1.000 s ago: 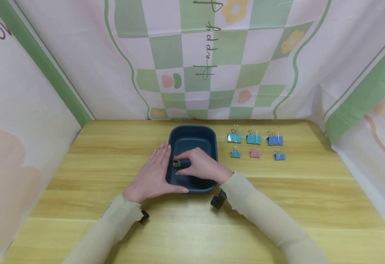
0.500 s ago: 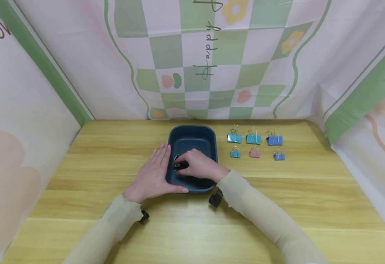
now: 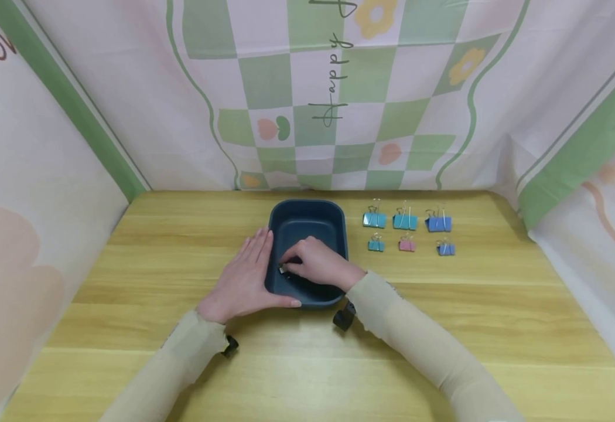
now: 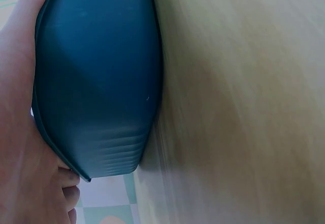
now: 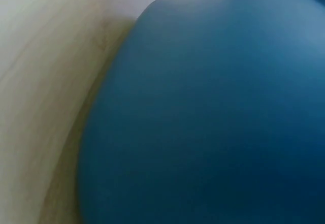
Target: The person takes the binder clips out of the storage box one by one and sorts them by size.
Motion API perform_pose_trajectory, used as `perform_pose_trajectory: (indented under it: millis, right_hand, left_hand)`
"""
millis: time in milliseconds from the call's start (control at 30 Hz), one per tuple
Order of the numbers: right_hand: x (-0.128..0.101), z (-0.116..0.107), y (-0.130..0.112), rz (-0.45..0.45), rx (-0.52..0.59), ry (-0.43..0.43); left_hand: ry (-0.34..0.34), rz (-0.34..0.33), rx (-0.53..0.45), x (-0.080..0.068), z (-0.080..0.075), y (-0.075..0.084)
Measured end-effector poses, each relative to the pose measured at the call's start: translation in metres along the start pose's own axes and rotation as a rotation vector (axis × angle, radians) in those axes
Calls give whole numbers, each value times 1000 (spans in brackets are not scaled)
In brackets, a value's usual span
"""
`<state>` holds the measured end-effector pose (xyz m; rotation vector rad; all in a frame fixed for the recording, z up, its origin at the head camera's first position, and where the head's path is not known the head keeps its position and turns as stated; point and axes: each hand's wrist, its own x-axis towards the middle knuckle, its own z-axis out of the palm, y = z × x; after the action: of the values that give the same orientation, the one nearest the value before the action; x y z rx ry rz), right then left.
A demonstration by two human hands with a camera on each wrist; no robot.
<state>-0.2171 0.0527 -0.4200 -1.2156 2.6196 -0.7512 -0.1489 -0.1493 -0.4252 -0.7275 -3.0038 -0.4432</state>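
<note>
A dark blue rectangular bin (image 3: 313, 212) stands on the wooden table in the head view. My left hand (image 3: 241, 284) lies along its left side, fingers straight and thumb stretched over the front rim. In the left wrist view, this hand (image 4: 20, 107) runs beside the bin's rim. My right hand (image 3: 315, 261) reaches inside, thumb and forefinger pinching a small dark binder clip (image 3: 282, 269) near the left wall. The fingers mostly cover that clip. Only the bin's outer wall (image 5: 203, 107) and some table show in the right wrist view.
Right of the bin stand two rows of binder clips. Large teal (image 3: 373, 220), teal (image 3: 405, 222) and blue (image 3: 438, 224) ones form the back row. Small teal (image 3: 376, 246), pink (image 3: 406, 246) and blue (image 3: 446, 249) ones stand in front. A patterned curtain (image 3: 313, 146) hangs behind the table.
The right hand has shifted slightly left and lower in the bin, and its fingers have closed together over the dark clip. The left hand and the bin have stayed put.
</note>
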Motion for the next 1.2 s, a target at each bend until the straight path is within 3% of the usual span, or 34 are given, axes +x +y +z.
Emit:
perform_pose_trajectory:
  millis: [500, 733, 967, 1200]
  right_hand:
    - [-1, 1, 1, 27, 54, 22]
    - [-6, -3, -3, 4, 49, -45]
    - [-11, -2, -13, 55, 64, -115]
    - [-13, -7, -8, 85, 11, -95]
  left_hand:
    - [12, 5, 9, 0, 2, -1]
    - [7, 0, 15, 0, 3, -1]
    - [7, -6, 11, 0, 2, -1]
    - [7, 6, 11, 0, 2, -1]
